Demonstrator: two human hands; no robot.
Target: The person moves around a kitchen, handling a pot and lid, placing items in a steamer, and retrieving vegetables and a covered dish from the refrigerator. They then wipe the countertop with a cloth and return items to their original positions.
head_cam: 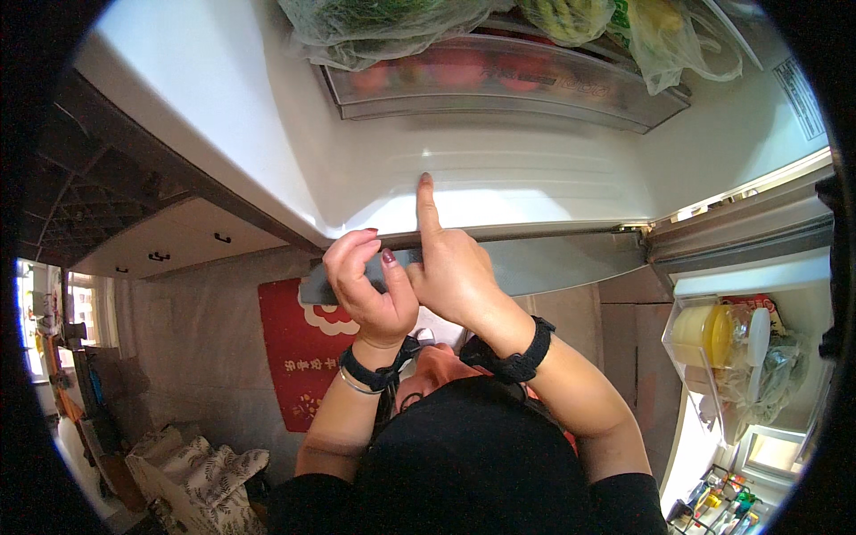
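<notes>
Before me is the open compartment of a refrigerator with a smooth white floor (575,180). My right hand (455,267) points over its front edge, index finger stretched out and the other fingers curled. The fingertip is at the white floor; whether it touches cannot be told. Close beside it, my left hand (374,287) is turned palm inward with loosely bent fingers and the thumb apart, holding nothing. Black straps are around both wrists. Beyond the fingertip sits a clear plastic crisper drawer (388,107) with red round produce in it.
Plastic bags of leafy greens (394,27) and yellow-green produce (568,17) lie above the drawer. At right the open refrigerator door has a clear door bin (689,374) holding a yellow-lidded container (702,334). A red mat (281,354) lies on the floor at left.
</notes>
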